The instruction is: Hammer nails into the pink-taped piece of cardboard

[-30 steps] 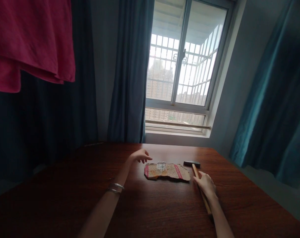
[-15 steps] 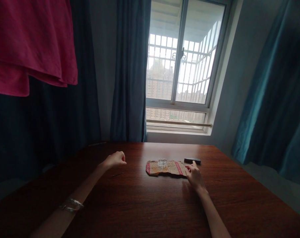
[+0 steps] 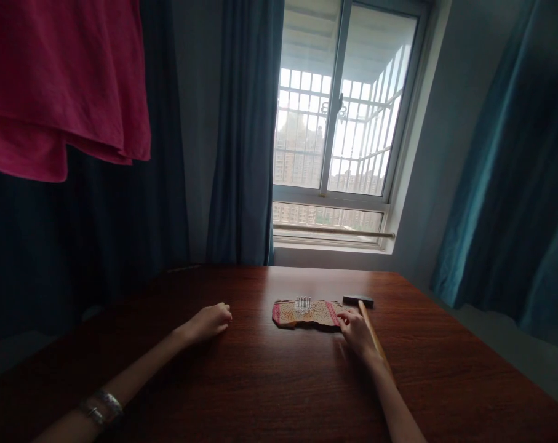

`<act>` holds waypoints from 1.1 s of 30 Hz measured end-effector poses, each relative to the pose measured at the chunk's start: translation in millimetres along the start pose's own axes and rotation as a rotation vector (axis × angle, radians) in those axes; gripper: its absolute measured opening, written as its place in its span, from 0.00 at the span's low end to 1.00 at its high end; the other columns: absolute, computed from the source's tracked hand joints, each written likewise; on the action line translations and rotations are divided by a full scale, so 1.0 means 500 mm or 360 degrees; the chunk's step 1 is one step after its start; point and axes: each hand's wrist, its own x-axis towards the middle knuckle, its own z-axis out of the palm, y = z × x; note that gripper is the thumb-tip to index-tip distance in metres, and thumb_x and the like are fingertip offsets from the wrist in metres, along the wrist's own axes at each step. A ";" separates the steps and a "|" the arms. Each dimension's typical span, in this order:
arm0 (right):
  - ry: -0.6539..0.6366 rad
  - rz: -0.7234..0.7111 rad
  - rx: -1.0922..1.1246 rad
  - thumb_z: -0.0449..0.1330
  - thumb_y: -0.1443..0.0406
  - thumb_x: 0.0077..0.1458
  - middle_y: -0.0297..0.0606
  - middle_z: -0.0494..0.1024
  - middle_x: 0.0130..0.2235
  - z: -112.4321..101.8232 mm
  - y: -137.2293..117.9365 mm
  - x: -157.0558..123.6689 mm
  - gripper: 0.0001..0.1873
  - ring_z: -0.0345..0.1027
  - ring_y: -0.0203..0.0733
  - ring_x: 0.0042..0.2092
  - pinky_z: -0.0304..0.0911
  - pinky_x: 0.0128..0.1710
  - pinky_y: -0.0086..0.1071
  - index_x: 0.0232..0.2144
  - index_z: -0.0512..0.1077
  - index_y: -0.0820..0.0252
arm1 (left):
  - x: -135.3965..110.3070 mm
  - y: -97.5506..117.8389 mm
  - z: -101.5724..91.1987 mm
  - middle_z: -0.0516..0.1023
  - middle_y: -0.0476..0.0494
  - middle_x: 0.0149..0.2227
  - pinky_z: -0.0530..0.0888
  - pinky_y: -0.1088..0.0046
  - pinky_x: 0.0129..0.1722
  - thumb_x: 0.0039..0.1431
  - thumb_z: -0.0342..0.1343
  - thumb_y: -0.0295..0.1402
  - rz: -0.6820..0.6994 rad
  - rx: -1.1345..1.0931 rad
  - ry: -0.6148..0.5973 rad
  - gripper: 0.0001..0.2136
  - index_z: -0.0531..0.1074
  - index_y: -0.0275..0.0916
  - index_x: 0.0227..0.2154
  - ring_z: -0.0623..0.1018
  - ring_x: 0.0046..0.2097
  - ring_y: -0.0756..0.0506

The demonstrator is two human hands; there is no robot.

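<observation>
A small patterned board with pink stripes lies on the dark wooden table. Several nails stand upright in its far edge. A hammer lies to its right, its dark head beyond the board's right end and its wooden handle running back towards me. My right hand rests on the table between board and handle, fingers stretched out to the board's right end. My left hand lies on the table to the left of the board, fingers curled under; what they hold is hidden.
A window with bars stands behind the table, with blue curtains on both sides. A red cloth hangs at the upper left. A metal bracelet is on my left wrist.
My left hand drew back from the nails to the left and came down curled where a thin nail lay. My right hand slid off the hammer handle to the board's end.
</observation>
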 end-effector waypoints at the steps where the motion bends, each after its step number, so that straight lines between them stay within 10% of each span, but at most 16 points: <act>1: -0.0012 0.0009 0.0002 0.51 0.64 0.52 0.40 0.75 0.39 0.000 0.000 0.000 0.15 0.69 0.39 0.35 0.62 0.38 0.31 0.36 0.75 0.57 | 0.002 0.001 0.010 0.72 0.43 0.37 0.66 0.73 0.41 0.54 0.48 0.31 0.0018 0.0051 0.0028 0.09 0.74 0.40 0.27 0.73 0.41 0.45; 18: -0.0086 -0.0054 0.0119 0.50 0.64 0.53 0.42 0.75 0.36 -0.016 -0.038 -0.013 0.15 0.69 0.40 0.33 0.63 0.36 0.32 0.34 0.76 0.59 | -0.007 0.038 0.034 0.74 0.38 0.35 0.68 0.66 0.40 0.52 0.44 0.18 -0.0290 0.0374 0.0092 0.13 0.73 0.35 0.31 0.74 0.40 0.41; 33: -0.0020 -0.0111 0.0251 0.52 0.67 0.50 0.40 0.75 0.33 0.011 -0.054 -0.013 0.13 0.68 0.41 0.34 0.62 0.38 0.34 0.32 0.76 0.59 | 0.022 0.067 0.025 0.73 0.36 0.36 0.70 0.68 0.38 0.53 0.47 0.19 -0.0107 0.0372 0.0093 0.10 0.73 0.34 0.30 0.75 0.39 0.41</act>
